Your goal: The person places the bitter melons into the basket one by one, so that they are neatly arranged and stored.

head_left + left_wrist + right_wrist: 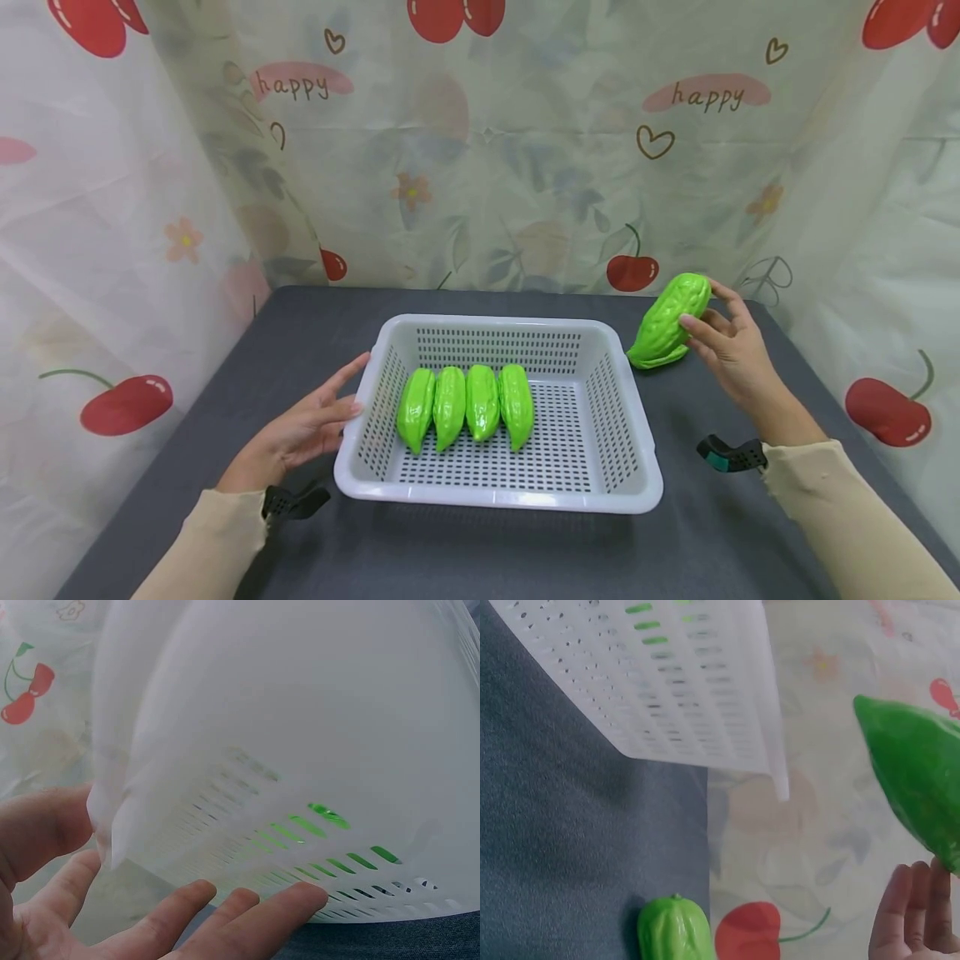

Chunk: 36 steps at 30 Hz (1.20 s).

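My right hand (738,354) pinches a bumpy green bitter melon (675,312) between thumb and fingers, above the table to the right of the white plastic basket (495,497). In the right wrist view this melon (919,769) is raised, its pointed end away from the fingers (915,907). Another bitter melon (675,930) lies on the table; the head view shows only its edge under the held one. Inside the basket, several bitter melons (450,408) lie side by side toward the left. My left hand (311,425) touches the basket's left side with fairly straight fingers.
A dark grey table (315,333) bears the basket. A cherry-printed curtain (487,208) hangs behind the table and at both sides. Black bands (731,456) are on both wrists. The basket's slotted wall (337,847) fills much of the left wrist view.
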Tool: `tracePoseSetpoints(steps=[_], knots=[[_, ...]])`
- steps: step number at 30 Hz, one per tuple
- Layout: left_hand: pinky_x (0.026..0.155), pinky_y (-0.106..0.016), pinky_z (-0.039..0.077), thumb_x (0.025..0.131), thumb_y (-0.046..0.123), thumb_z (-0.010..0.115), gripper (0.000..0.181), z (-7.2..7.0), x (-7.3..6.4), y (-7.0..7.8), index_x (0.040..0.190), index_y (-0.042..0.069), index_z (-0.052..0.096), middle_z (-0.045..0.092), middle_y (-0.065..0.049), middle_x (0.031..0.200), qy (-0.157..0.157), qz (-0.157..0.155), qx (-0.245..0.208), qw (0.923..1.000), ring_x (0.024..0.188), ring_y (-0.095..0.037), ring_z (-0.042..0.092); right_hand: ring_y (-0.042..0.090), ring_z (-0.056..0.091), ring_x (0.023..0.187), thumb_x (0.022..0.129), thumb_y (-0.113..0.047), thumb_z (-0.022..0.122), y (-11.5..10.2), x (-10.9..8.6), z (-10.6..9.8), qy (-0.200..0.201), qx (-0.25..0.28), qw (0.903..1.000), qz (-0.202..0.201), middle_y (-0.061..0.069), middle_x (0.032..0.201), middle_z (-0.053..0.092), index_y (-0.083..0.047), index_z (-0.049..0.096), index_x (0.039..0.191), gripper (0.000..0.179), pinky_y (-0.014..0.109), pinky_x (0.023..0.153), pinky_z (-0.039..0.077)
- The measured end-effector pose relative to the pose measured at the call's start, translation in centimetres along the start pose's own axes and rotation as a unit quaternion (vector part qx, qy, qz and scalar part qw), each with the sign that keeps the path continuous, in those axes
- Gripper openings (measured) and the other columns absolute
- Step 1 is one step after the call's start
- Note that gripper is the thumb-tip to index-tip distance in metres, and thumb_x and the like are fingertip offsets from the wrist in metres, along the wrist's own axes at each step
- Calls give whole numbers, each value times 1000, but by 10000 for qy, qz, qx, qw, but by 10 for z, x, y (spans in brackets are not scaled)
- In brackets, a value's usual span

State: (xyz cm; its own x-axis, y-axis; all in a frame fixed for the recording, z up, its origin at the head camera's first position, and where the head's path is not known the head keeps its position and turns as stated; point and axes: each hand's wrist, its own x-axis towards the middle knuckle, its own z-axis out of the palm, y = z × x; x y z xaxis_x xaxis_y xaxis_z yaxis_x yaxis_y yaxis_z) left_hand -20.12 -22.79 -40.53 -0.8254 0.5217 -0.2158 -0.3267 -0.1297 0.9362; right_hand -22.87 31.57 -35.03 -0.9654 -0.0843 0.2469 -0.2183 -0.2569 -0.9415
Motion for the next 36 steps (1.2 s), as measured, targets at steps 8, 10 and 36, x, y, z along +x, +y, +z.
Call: tracePoseSetpoints(steps=[8,10,36], knots=[[92,-62,46,96,2,53,85,1,3,0,154,40,5,24,-19,157,121,-36,-1,9999,120,-35,58,5,58,86,97,-9,56,8,3,8,-67,-929,9955,168,-7,116,55,-28,34,140,52,18,64,49],[92,-62,47,96,2,54,85,1,3,0,155,39,5,23,-19,157,135,-36,19,9999,119,-35,58,5,57,75,97,-10,57,11,3,10,-87,-1108,9934,299,-8,114,57,-29,34,140,53,17,58,47],[92,-62,46,97,6,54,84,1,1,-3,153,44,5,33,-11,153,119,64,147,9998,121,-36,57,11,60,71,94,-18,64,33,10,45,-811,-2500,9612,840,-3,116,58,-19,28,148,65,25,54,54]])
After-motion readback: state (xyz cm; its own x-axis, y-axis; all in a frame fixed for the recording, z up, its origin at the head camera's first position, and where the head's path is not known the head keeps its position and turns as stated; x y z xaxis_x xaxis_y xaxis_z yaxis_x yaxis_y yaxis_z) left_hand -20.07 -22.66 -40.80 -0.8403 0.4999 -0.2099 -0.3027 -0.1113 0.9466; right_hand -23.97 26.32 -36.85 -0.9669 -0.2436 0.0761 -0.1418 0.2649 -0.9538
